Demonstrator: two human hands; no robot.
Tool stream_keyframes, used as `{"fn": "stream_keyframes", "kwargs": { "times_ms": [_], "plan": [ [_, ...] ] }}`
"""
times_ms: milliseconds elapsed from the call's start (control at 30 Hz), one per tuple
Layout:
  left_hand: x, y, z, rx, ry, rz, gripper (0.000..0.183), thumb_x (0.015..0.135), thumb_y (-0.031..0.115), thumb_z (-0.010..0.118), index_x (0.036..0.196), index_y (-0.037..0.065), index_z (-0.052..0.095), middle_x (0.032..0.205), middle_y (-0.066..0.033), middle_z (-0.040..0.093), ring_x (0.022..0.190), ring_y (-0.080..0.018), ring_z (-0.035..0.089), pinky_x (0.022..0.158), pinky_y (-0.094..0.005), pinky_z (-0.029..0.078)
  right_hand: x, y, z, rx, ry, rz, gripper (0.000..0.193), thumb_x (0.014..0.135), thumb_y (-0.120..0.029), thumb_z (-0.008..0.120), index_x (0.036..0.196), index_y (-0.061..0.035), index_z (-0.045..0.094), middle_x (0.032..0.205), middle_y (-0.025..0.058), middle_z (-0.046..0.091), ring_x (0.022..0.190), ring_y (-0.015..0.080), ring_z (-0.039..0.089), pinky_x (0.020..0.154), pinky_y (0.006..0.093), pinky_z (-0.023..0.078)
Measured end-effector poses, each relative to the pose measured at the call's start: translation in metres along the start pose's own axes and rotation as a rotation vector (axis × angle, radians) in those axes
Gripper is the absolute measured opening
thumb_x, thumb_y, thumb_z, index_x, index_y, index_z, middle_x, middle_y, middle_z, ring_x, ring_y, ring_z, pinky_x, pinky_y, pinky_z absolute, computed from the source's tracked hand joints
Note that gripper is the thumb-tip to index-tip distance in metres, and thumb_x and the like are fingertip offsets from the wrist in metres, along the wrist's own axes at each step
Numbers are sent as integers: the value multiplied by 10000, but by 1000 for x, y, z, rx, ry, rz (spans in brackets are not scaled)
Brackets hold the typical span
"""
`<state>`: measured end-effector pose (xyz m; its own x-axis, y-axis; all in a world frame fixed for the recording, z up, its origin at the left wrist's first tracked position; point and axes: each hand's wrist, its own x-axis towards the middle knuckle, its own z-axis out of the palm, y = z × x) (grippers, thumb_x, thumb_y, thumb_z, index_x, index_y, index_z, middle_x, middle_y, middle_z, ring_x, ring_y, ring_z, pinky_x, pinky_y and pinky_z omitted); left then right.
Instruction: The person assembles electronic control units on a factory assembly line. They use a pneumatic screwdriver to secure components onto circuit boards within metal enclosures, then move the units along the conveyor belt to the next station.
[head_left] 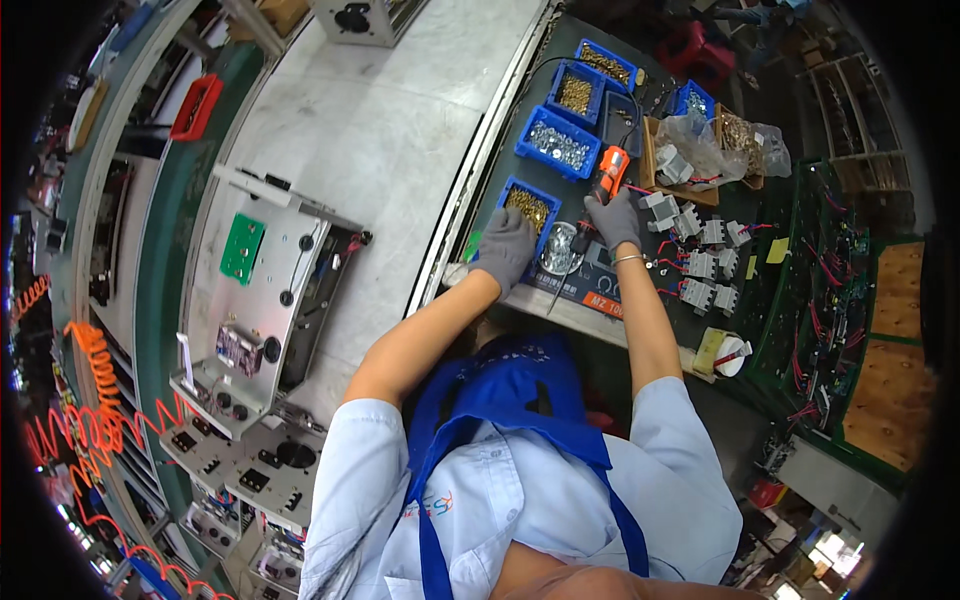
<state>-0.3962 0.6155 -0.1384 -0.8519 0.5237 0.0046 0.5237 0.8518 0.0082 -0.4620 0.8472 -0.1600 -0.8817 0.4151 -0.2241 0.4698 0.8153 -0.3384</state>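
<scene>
My left hand (506, 246), in a grey glove, is at the near end of a blue bin of brass-coloured screws (528, 207). Its fingers are curled together, and whatever they hold is hidden. Gloved in grey too, my right hand (614, 219) grips an orange and black electric screwdriver (610, 174) with its long bit pointing down toward me. Between the hands stands a round metal dish (557, 247) with small shiny parts in it. A blue bin of silver washers or nuts (557, 143) sits just beyond the screw bin.
Farther blue bins (575, 93) hold more brass-coloured hardware. Grey switch-like blocks with wires (703, 263) lie to the right, near a wooden box with plastic bags (690, 160). At the left, a metal chassis (265, 290) carrying a green circuit board (242, 249) stands on the line.
</scene>
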Motion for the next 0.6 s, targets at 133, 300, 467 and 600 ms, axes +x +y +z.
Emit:
{"fn": "stream_keyframes", "kwargs": {
  "times_ms": [133,300,467,600],
  "plan": [
    [13,-2,-1,-97,-184,105,202,850,113,533,975,74,687,962,-110,675,892,-280,647,776,-381,509,15,-3,3,250,40,84,822,679,-435,745,1270,21,400,1090,265,629,997,430,624,864,469,492],
    [14,-8,-2,-266,-164,40,130,831,103,551,896,52,652,946,-124,637,911,-295,632,768,-427,537,8,-8,-25,483,126,-12,702,688,-293,764,1234,7,441,1025,171,623,904,299,637,786,395,512],
    [-1,-8,-26,-722,24,-261,184,809,75,624,981,33,674,945,-136,671,869,-280,655,763,-393,531,-11,-82,-128,537,103,-359,796,685,-228,745,1353,-15,370,1054,148,615,943,264,629,836,400,505],
    [-45,-19,-51,-1753,-72,-658,311,891,155,649,1129,-45,641,914,-91,687,803,-122,630,652,-249,524,-69,-151,-188,440,1,-780,769,681,-157,691,1370,-12,382,1084,186,617,932,283,650,819,389,519]
  ]
}}
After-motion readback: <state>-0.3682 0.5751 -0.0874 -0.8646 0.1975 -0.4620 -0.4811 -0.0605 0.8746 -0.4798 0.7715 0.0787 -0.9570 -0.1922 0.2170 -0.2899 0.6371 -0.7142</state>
